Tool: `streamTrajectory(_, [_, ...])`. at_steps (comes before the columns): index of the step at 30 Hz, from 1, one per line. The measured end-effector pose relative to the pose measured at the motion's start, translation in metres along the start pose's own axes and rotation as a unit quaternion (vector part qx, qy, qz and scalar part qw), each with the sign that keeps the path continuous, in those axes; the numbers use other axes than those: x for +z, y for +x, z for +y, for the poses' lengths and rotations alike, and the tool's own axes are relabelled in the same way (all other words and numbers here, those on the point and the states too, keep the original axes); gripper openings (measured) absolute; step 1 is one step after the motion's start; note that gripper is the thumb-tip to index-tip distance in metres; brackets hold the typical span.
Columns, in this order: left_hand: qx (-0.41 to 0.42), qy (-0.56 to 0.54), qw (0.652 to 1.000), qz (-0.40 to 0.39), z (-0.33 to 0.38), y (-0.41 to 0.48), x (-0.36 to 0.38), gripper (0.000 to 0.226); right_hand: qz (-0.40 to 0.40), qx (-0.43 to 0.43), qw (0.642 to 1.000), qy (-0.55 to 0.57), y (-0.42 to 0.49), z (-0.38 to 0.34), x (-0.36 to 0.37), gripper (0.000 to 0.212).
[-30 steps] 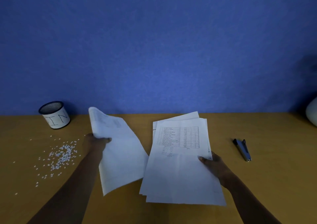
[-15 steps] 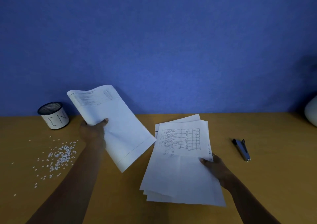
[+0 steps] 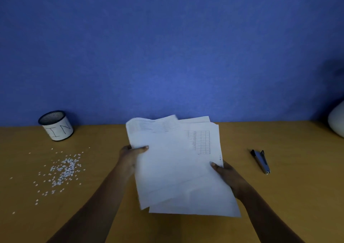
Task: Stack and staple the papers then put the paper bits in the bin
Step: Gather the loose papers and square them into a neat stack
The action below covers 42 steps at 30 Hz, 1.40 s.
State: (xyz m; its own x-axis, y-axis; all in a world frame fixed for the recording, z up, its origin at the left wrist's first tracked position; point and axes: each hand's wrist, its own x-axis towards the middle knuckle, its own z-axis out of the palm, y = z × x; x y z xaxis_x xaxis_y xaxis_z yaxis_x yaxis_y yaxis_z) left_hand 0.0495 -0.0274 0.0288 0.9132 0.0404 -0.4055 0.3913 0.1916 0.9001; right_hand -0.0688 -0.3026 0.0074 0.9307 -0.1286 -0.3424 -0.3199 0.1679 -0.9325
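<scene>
Pinching the left edge of a single white printed sheet (image 3: 158, 168), thumb on top and fingers beneath, the left hand (image 3: 130, 155) holds it across the loose stack of white paper sheets (image 3: 208, 201), overlapping but skewed. The right hand (image 3: 226, 173) grips that stack at its right edge, thumb on the upper face, apparently to steady the lower sheets as a base for the added one. Whether the stack's near edge rests on the table cannot be told. Corners fan out at top and bottom, so squaring the edges is judged the step in hand, with stapling not yet begun.

Well apart to the right, a dark metal stapler (image 3: 260, 161) lies untouched on the yellow-brown wooden table (image 3: 297, 196), on the right hand's side. To the left, small white paper bits (image 3: 63, 170) lie scattered on the table, near the black mesh cylindrical bin with a white label (image 3: 56, 126). The bin stands upright against the blue wall (image 3: 167, 47), conveniently close for later clearing.
</scene>
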Motion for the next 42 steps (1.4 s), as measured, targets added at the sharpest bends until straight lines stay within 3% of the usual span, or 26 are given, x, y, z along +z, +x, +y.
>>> streamTrajectory(5, [0.014, 0.102, 0.995, 0.006, -0.015, -0.001, 0.006, 0.058, 0.011, -0.015, 0.998, -0.065, -0.002, -0.009, 0.009, 0.017])
streamTrajectory(12, [0.004, 0.061, 0.995, -0.082, -0.026, -0.005, 0.0, 0.052, 0.012, -0.009, 0.989, -0.147, -0.001, -0.01, 0.015, 0.035])
streamTrajectory(20, [0.048, 0.037, 0.99, -0.13, -0.022, -0.012, 0.001, 0.059, -0.009, 0.073, 0.997, 0.02, 0.001, -0.017, 0.019, 0.039])
streamTrajectory(25, [0.087, 0.035, 0.981, -0.171, -0.013, -0.022, 0.016, 0.06, -0.012, -0.022, 0.999, -0.03, 0.004, -0.022, 0.032, 0.015])
streamTrajectory(33, [0.168, 0.026, 0.973, -0.154, 0.013, -0.027, 0.023, 0.029, 0.064, -0.148, 0.986, -0.039, 0.002, -0.038, 0.045, 0.014])
streamTrajectory(42, [0.243, 0.022, 0.953, -0.182, 0.03, -0.039, 0.012, 0.038, 0.05, -0.215, 0.975, -0.018, -0.006, -0.057, 0.059, 0.022])
